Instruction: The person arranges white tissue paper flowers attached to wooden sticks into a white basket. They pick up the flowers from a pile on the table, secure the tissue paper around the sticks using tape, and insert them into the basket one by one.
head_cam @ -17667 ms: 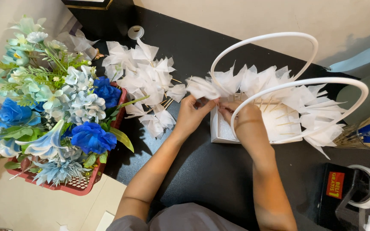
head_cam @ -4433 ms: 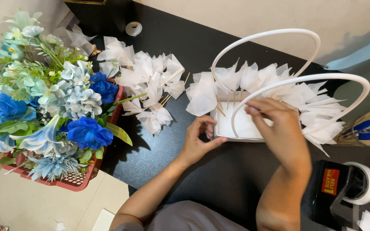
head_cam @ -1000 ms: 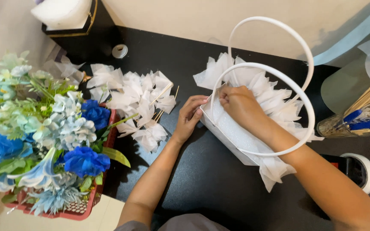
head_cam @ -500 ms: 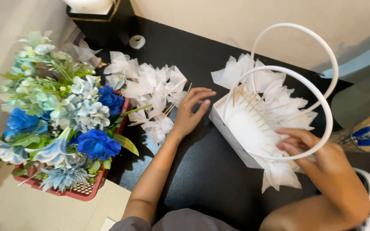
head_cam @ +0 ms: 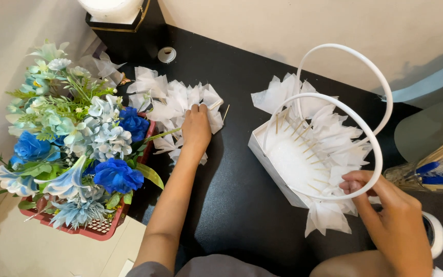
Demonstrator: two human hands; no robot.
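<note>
The left hand [head_cam: 196, 128] is resting on a pile of white paper-wrapped sticks [head_cam: 178, 105] lying on the black table [head_cam: 242, 200], fingertips touching one piece. The right hand [head_cam: 393, 220] is gripping the near white hoop handle [head_cam: 334, 149] of a white basket [head_cam: 308, 164] lined with folded paper points on sticks. A red tray of blue and white artificial flowers [head_cam: 73, 149] is sitting just beside the pile.
</note>
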